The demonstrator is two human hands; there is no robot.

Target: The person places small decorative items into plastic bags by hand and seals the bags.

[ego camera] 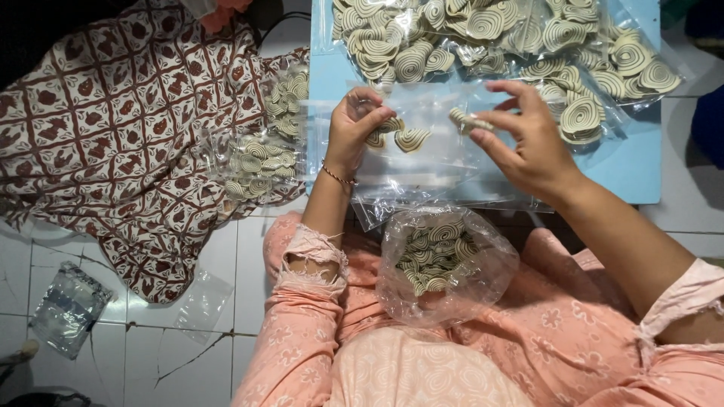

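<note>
Meanwhile both hands fill a clear plastic bag (422,162) with spiral crackers (411,138).

- spiral crackers (413,138): matt, ridged, dry-looking, cream and brown
- clear bag (422,162): thin glossy plastic film, crinkled
- lap bag (445,264): same shiny transparent plastic
- table top (641,166): smooth pale blue, slight sheen
- patterned cloth (121,128): soft matt fabric
- floor tiles (151,354): glazed white, cracked
- sleeve (302,316): pink matt cloth, frayed hem
</note>
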